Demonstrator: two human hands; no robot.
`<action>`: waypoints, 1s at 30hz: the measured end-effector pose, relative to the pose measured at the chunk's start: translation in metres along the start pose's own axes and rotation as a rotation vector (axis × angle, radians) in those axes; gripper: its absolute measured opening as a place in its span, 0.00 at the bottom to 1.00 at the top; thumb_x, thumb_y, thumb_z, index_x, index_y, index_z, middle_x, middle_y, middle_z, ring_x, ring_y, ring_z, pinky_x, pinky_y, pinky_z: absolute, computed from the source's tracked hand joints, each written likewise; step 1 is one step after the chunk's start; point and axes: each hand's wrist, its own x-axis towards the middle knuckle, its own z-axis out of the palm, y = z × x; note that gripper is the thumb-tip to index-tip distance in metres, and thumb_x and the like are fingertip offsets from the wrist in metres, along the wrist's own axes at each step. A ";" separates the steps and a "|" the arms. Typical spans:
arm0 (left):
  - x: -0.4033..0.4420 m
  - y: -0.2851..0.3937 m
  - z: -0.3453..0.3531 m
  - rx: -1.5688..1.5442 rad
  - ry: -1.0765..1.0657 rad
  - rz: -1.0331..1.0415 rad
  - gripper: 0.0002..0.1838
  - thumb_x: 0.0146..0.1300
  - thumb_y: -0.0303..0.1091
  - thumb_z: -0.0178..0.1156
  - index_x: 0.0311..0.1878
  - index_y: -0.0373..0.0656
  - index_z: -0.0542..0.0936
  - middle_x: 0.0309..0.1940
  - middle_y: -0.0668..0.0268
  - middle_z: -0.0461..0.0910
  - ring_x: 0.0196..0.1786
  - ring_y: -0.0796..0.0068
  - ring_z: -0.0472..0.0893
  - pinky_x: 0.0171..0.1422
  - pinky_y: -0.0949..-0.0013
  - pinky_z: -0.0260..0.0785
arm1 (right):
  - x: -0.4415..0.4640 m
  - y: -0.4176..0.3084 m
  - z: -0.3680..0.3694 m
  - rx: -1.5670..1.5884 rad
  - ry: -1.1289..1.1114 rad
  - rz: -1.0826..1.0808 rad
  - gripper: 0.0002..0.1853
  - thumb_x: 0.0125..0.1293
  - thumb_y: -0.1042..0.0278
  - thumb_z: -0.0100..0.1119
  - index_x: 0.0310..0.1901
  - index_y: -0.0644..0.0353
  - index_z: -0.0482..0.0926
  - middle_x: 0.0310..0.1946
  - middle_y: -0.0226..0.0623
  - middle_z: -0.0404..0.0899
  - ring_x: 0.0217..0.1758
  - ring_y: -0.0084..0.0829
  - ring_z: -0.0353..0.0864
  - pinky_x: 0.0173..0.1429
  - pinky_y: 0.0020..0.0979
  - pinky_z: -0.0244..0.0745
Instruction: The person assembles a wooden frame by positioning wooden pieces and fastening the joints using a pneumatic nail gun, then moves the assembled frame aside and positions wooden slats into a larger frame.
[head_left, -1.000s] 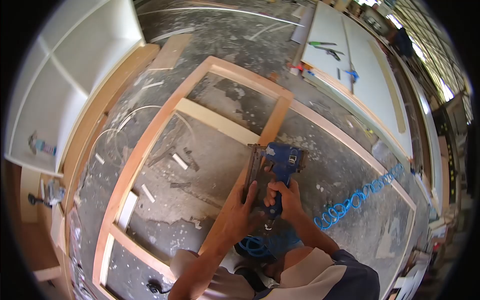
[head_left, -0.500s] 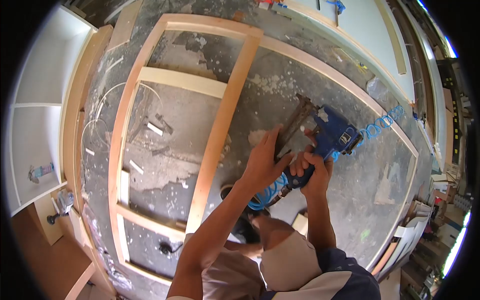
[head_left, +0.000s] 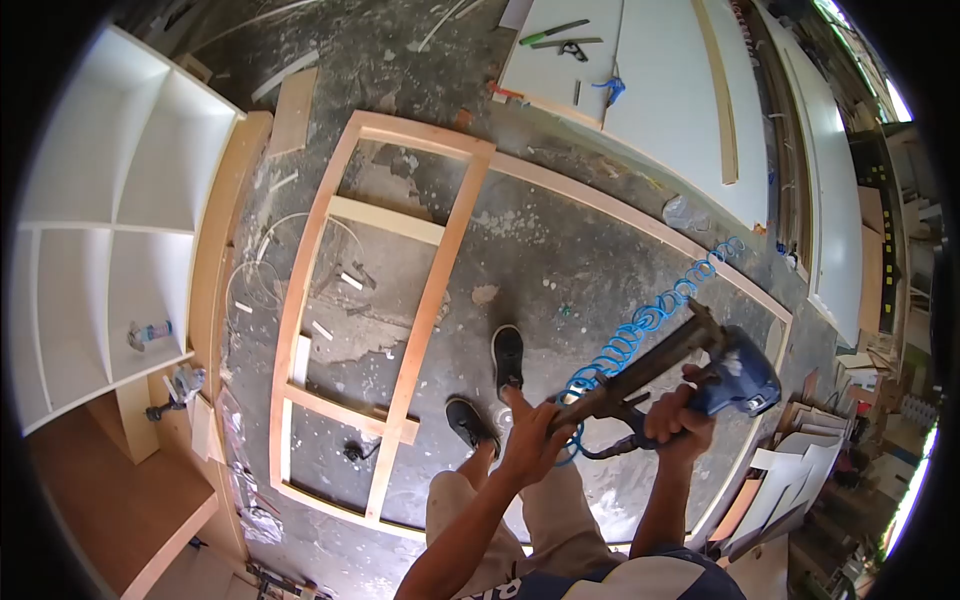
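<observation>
A blue pneumatic nail gun point(head_left: 742, 372) with a long dark magazine is held in front of my body, its head toward the right. My right hand point(head_left: 682, 422) is wrapped round its handle. At the rear end of the magazine, my left hand point(head_left: 530, 442) has its fingers closed about it. A coiled blue air hose point(head_left: 640, 325) stretches from near the tool toward the upper right. On the floor to the left lies a wooden frame point(head_left: 412, 345) with crosspieces, apart from both hands.
A white shelf unit point(head_left: 150, 235) stands at the left, holding a plastic bottle point(head_left: 150, 334). At the upper right, a white panel point(head_left: 660, 110) bears a blue clamp point(head_left: 612, 90) and hand tools. Offcut boards point(head_left: 790, 465) lean at the right. My feet stand beside the frame.
The nail gun has moved right and down and turned, its body now farther from the frame. Both hands stay on it. The view has shifted, and the hose is stretched out more.
</observation>
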 end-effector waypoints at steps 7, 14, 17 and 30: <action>0.042 0.083 -0.007 0.153 -0.100 0.103 0.15 0.66 0.29 0.65 0.52 0.38 0.74 0.38 0.53 0.78 0.38 0.51 0.80 0.45 0.56 0.71 | 0.078 -0.044 -0.029 0.262 -0.271 -0.027 0.32 0.64 0.64 0.58 0.69 0.68 0.66 0.19 0.35 0.66 0.16 0.30 0.66 0.21 0.35 0.70; 0.125 0.066 0.028 0.301 -0.021 -0.186 0.20 0.76 0.43 0.53 0.56 0.34 0.73 0.42 0.50 0.78 0.43 0.48 0.78 0.50 0.55 0.70 | 0.176 -0.002 -0.083 0.152 0.617 0.413 0.18 0.61 0.67 0.56 0.52 0.67 0.75 0.25 0.35 0.70 0.24 0.31 0.71 0.36 0.39 0.75; 0.162 0.052 0.025 0.145 -0.099 -0.213 0.24 0.79 0.49 0.46 0.53 0.33 0.76 0.42 0.50 0.78 0.45 0.49 0.77 0.53 0.55 0.68 | 0.212 0.000 -0.106 0.076 0.701 0.472 0.13 0.61 0.68 0.54 0.45 0.66 0.76 0.23 0.34 0.70 0.20 0.30 0.68 0.31 0.39 0.73; 0.592 -0.034 -0.007 0.495 0.032 -0.167 0.17 0.66 0.44 0.63 0.44 0.37 0.85 0.39 0.55 0.87 0.44 0.58 0.86 0.51 0.60 0.76 | 0.373 0.010 -0.184 0.491 0.313 0.596 0.18 0.59 0.59 0.55 0.47 0.59 0.78 0.21 0.31 0.66 0.17 0.27 0.63 0.28 0.35 0.67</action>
